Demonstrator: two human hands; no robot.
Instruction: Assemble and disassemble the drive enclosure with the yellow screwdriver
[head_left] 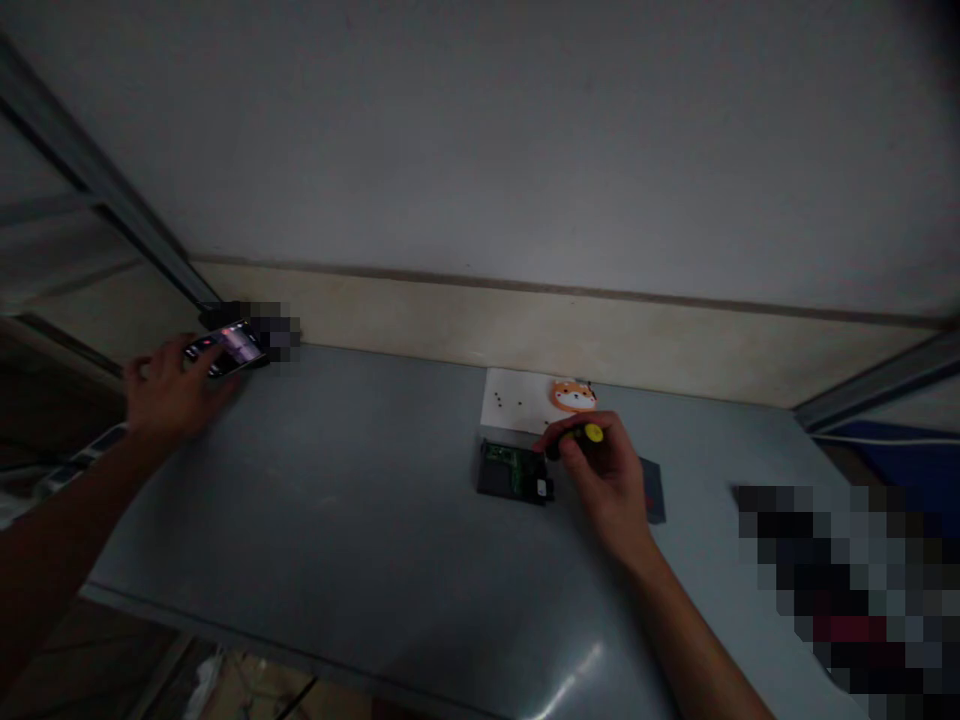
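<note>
My left hand [172, 390] is at the far left of the table, its fingers apart. One fingertip touches the lit screen of a phone [238, 345], which leans by a dark object. My right hand [611, 485] is closed around a screwdriver [589, 436] with a black and yellow handle. Its shaft is mostly hidden and cannot be followed to the tip. Just left of that hand lies a hard drive [512, 472], with its green circuit board facing up. Behind the drive, several tiny dark screws [499, 400] lie on a white sheet [517, 415].
An orange and white animal-faced item [574, 395] sits on the sheet's right part. A flat grey object [654, 492] is partly hidden behind my right hand. The grey table [360, 520] meets a wall at the back. Blurred-out items [847, 590] cover the right side.
</note>
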